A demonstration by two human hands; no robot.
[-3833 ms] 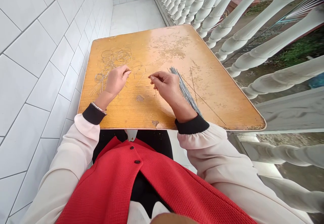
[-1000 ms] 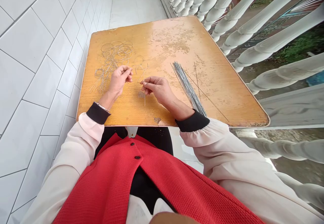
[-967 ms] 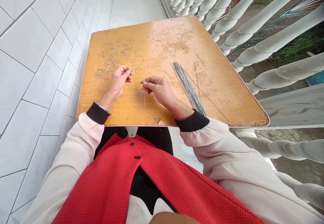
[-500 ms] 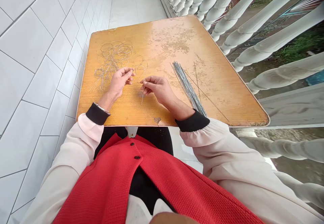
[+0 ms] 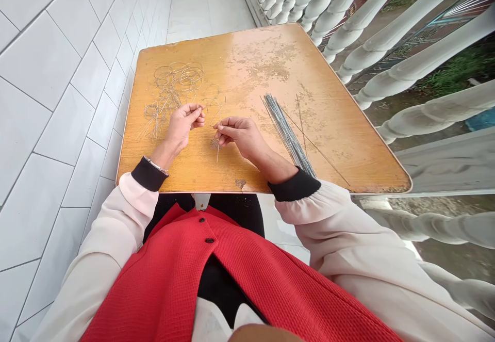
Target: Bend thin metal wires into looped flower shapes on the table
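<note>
My right hand (image 5: 236, 133) pinches a thin bent wire (image 5: 217, 152), whose straight end hangs below the fingers and whose curved part rises above them. Just to the left, my left hand (image 5: 186, 124) is closed in a pinch close to the wire's curved part; the wire seems to run into its fingertips. Behind my left hand lies a tangled pile of looped wires (image 5: 180, 81), with straight tails towards the table's left edge. Right of my right hand is a bundle of straight grey wires (image 5: 288, 134).
Both hands are over a worn wooden table (image 5: 255, 48). Several loose straight wires (image 5: 325, 157) lie beside the bundle. A white tiled wall (image 5: 77, 89) stands on the left, and a white baluster railing (image 5: 406, 81) runs along the right.
Both hands hold nearly the same places. The wire's lower end reaches slightly further below my right fingers, and its curved part has shifted a little.
</note>
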